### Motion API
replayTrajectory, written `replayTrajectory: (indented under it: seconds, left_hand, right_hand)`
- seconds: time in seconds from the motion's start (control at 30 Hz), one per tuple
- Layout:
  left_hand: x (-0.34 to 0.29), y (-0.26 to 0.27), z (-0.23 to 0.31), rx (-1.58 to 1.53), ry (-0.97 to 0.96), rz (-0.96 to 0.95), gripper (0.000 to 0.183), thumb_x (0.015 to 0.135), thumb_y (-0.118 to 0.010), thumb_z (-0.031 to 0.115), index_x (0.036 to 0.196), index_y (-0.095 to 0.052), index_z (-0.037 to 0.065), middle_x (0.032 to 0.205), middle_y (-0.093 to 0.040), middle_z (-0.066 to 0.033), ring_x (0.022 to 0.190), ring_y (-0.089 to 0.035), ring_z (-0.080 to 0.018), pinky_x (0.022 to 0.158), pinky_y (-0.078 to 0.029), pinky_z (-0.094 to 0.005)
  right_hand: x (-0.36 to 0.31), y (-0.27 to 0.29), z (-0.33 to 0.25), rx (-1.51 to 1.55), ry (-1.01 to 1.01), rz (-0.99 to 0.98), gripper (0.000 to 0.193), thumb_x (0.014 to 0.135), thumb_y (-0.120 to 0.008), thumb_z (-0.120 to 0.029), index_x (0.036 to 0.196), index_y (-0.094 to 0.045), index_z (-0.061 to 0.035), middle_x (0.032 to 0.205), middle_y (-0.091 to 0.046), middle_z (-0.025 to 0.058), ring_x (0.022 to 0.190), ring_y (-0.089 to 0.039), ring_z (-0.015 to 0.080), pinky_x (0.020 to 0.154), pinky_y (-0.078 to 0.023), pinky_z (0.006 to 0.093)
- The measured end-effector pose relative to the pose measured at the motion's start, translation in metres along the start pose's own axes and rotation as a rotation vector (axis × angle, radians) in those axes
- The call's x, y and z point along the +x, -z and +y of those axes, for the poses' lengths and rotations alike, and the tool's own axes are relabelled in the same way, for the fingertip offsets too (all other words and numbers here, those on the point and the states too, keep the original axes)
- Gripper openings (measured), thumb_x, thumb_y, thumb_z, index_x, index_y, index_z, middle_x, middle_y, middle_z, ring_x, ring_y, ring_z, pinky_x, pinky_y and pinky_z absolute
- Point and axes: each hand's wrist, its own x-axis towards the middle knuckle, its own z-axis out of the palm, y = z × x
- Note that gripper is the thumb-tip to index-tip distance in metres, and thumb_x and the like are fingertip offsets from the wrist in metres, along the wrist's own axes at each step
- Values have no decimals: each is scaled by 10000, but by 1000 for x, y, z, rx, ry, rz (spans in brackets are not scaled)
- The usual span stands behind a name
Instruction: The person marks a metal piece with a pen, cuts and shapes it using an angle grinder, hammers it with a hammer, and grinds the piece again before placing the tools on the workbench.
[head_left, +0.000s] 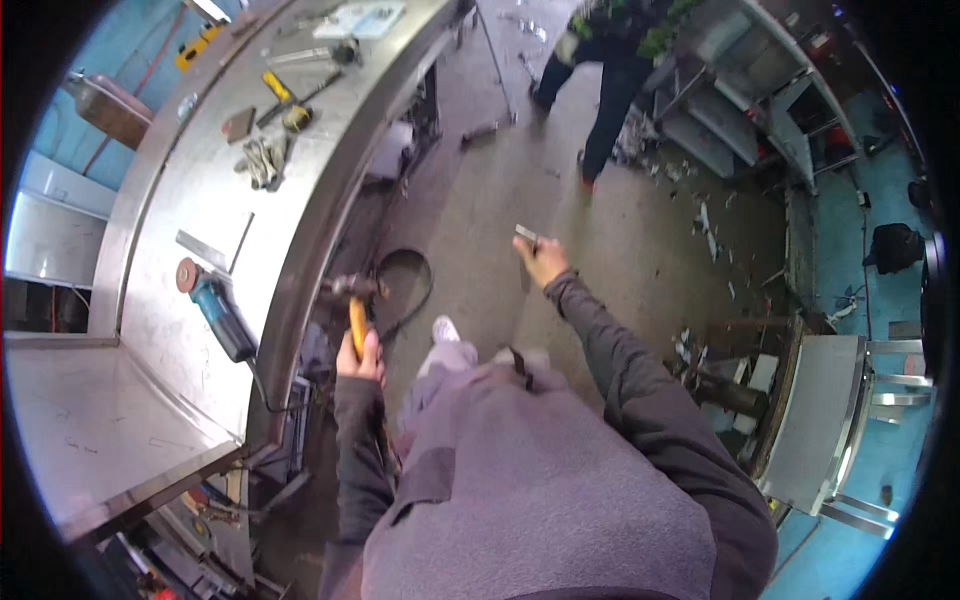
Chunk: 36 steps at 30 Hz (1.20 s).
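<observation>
My left hand is closed around the yellow handle of a hammer, its head pointing away from me beside the bench edge. Out over the floor, my right hand pinches a small, light metal piece; its exact kind is too small to tell. On the steel bench to my left lies a teal angle grinder with a reddish-brown disc. Just beyond it rests a metal try square. Farther along are grey work gloves, a yellow-handled tool and a roundish yellow-and-black object.
Another person stands on the floor ahead. A black loop of cable or hose lies beside the bench. Scraps litter the floor at right, near a metal cabinet frame. A steel-topped stand is at near right.
</observation>
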Motion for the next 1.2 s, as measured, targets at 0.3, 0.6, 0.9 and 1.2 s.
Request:
replayTrajectory:
  seconds: [0.3,0.6,0.9,1.2]
  left_hand:
    - [99,-85,27,861,-384,-154,306,916,-556,254,1141,-500,54,761,-621,-225,723,-628,-413,596,-476,-449]
    - [143,-160,4,863,-505,-321,257,923,-536,186,1140,-488,58,757,-610,-236,717,-616,-428,583,-469,-433]
    - [180,-143,-56,1108,-434,-218,255,906,-545,173,1121,-462,66,743,-614,-255,676,-595,-456,556,-452,-503]
    - [167,-156,-44,723,-677,-86,236,943,-511,229,1066,-468,33,664,-583,-160,537,-605,-308,477,-451,-365]
  right_hand:
    - [63,-54,7,260,57,-164,306,869,-620,-369,987,-663,-89,888,-660,168,823,-645,340,702,-501,362]
    - [48,-142,60,354,-51,-174,228,836,-605,-221,1044,-678,-162,958,-663,132,906,-630,325,785,-511,395]
    - [73,-158,8,277,-147,-119,268,806,-585,-140,1047,-692,-186,959,-665,139,878,-645,321,785,-523,408]
    - [72,-172,27,314,-169,-38,298,790,-607,-140,1069,-686,-209,976,-666,113,878,-651,307,791,-529,399]
